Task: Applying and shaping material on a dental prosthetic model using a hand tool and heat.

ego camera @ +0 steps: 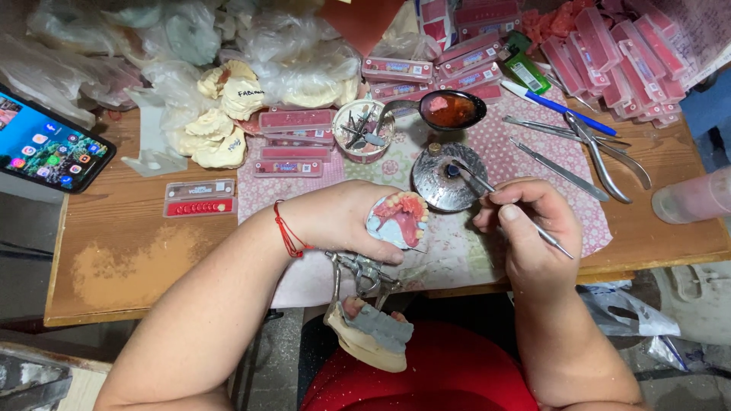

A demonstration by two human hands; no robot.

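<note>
Head: pink wax denture [402,217], steel tool [509,204].

Denture model [398,219]: pink wax base with a curved row of pale teeth along its upper edge, set on a bluish-white cast. It was tilted, teeth facing up and toward 12 o'clock, and sat at table edge, near frame centre. It was mounted on a metal hinged articulator [364,275], which hung below at 6 o'clock with a second cast, cream and grey. Thin metal instrument [509,207]: slender, angled, tip at 10 o'clock over a round metal dish, handle toward 4 o'clock.
</note>
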